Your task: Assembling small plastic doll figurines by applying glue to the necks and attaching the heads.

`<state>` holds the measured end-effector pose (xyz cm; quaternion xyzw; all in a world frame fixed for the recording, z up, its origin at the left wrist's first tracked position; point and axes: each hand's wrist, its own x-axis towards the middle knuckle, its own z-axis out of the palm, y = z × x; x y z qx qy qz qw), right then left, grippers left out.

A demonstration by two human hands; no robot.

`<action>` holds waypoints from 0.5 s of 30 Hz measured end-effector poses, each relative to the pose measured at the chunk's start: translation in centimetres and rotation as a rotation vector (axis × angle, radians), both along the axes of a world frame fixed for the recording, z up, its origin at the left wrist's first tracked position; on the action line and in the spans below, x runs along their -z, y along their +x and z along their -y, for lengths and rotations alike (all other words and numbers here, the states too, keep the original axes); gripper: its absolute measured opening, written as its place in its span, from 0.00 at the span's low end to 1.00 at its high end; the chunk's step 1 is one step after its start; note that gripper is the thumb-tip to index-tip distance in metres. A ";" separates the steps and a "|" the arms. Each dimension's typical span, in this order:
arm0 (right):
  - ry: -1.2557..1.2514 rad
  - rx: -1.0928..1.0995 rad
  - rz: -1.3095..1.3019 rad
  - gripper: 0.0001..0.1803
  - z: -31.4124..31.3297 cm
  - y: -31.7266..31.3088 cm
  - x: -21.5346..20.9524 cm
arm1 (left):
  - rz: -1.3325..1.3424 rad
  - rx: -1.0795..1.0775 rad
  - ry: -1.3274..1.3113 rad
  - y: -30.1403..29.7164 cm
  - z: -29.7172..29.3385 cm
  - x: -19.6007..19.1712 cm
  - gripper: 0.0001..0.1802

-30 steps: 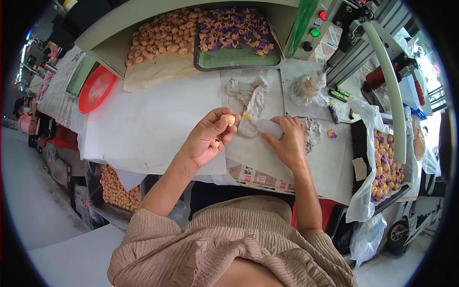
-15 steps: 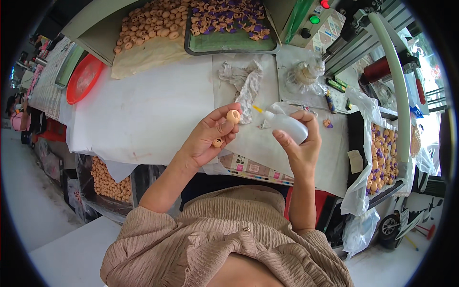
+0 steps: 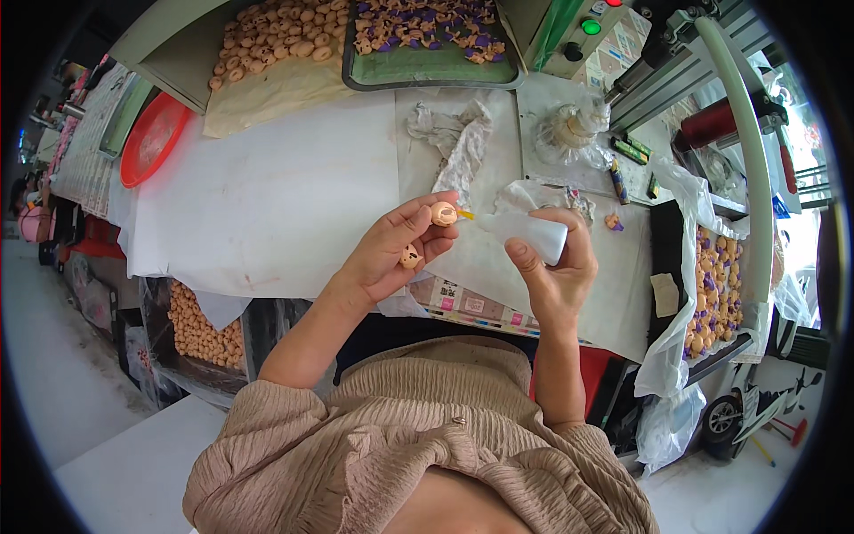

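Note:
My left hand (image 3: 396, 249) pinches a small flesh-coloured doll head (image 3: 444, 214) between thumb and forefinger, its dark opening facing up. A second doll head (image 3: 410, 256) rests lower, against the curled fingers. In my right hand (image 3: 563, 276) lies a white squeeze bottle (image 3: 534, 237), tipped toward the left hand. Its yellow nozzle (image 3: 467, 215) reaches the right side of the pinched head; whether the tip touches it I cannot tell. A crumpled cloth (image 3: 458, 147) lies on the table just beyond, and a small flesh-and-purple figure (image 3: 614, 222) sits right of the bottle.
Loose doll heads (image 3: 276, 40) are heaped at the back, beside a green tray (image 3: 391, 69) of purple-and-flesh figures. A red basin (image 3: 153, 142) stands far left. Boxed heads (image 3: 206, 329) sit below the table's front edge. At right are a filled tray (image 3: 714, 294) and a machine frame (image 3: 734, 125).
The bottle has swung left and its nozzle now meets the doll head's side. The pinched head has turned slightly, showing its opening more. The whole view has shifted a little.

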<state>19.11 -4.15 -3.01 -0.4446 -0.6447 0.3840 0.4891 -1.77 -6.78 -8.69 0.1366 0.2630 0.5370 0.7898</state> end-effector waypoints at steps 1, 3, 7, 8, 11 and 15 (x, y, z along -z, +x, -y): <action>-0.002 -0.001 0.000 0.20 0.0 -0.1 0.0 | 0.013 0.007 0.015 -0.1 0.0 0.3 0.22; 0.014 0.004 0.053 0.19 0.0 -0.2 0.0 | 0.024 0.014 0.032 -0.3 -0.1 0.5 0.21; 0.033 -0.003 0.092 0.19 -0.1 0.0 0.5 | -0.006 0.021 0.002 -0.3 -0.2 0.3 0.22; 0.038 -0.009 0.101 0.19 -0.2 0.0 0.7 | -0.017 0.022 -0.002 -0.2 -0.3 0.2 0.22; 0.041 -0.018 0.110 0.19 -0.3 0.1 0.9 | -0.030 0.018 -0.013 -0.1 -0.3 0.2 0.23; 0.009 -0.027 0.145 0.18 -0.2 0.3 0.8 | -0.035 0.019 -0.005 0.0 -0.3 0.2 0.23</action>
